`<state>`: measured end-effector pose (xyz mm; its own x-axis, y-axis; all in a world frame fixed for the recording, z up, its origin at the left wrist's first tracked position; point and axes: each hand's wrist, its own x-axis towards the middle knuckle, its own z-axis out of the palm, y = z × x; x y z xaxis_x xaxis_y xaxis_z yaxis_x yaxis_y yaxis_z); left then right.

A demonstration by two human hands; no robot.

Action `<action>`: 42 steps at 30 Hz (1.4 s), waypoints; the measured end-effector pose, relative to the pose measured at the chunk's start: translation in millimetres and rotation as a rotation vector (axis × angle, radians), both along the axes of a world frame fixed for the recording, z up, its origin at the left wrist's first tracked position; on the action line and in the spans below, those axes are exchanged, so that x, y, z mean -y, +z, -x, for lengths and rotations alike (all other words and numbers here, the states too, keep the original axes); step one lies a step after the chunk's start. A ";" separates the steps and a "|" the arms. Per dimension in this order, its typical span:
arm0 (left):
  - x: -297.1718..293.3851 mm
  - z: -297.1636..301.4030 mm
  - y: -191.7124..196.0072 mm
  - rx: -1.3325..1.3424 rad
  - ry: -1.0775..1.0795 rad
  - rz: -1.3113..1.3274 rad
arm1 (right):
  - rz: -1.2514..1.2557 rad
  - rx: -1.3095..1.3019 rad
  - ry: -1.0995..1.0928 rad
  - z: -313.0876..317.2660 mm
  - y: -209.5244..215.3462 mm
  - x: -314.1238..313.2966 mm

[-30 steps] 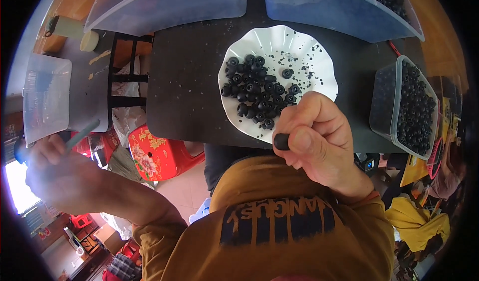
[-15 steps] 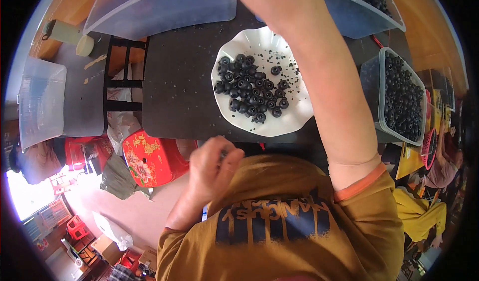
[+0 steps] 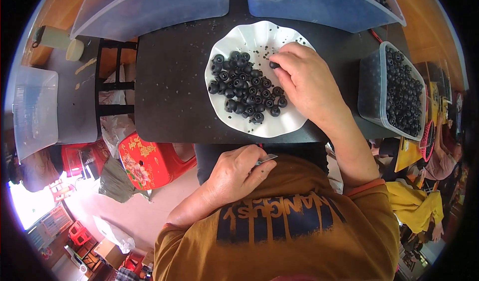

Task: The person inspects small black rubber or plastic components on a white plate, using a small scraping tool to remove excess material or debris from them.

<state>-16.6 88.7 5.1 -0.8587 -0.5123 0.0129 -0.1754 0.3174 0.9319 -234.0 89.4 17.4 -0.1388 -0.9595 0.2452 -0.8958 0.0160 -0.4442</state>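
Note:
A white wavy-rimmed plate (image 3: 219, 112) lies on the dark table, with a pile of small round black parts (image 3: 243, 87) that have ring-like openings. Tiny black bits are scattered on its far side. Over the plate's right half, my right hand (image 3: 307, 79) pinches one round black part (image 3: 274, 65) between thumb and fingertips. My left hand (image 3: 239, 171) is closed in front of my chest, below the table's near edge. From its fingers sticks out a small thin metal blade (image 3: 267, 159); the rest of it is hidden.
Two big translucent bins (image 3: 154, 9) with black parts stand along the table's far side. A smaller clear tub (image 3: 371, 94), full of the same parts, is at the right. On the left are a red stool (image 3: 142, 158), an open clear container (image 3: 37, 111) and a cup (image 3: 75, 50).
My right hand has come back from the far bins to the plate, now with a round black part in its fingers. My left hand has moved right and the blade now shows.

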 end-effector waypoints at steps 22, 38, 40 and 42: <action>10.3 9.9 16.2 -0.287 0.219 0.045 | -0.115 1.694 0.420 -50.3 25.1 -63.6; 14.6 8.1 16.5 -0.243 0.213 0.228 | -0.191 1.870 0.301 -65.1 20.4 -66.7; 14.9 8.0 15.5 -0.255 0.202 0.250 | -0.181 1.774 0.262 -68.4 20.8 -66.7; 15.0 7.5 15.4 -0.259 0.190 0.255 | -0.157 1.816 0.240 -71.0 24.7 -66.1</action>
<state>-24.1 73.6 20.6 -0.7009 -0.6138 0.3633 -0.0229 0.5285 0.8486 -163.0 155.5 42.1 0.0288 -0.9928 -0.1163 0.6417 0.1076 -0.7593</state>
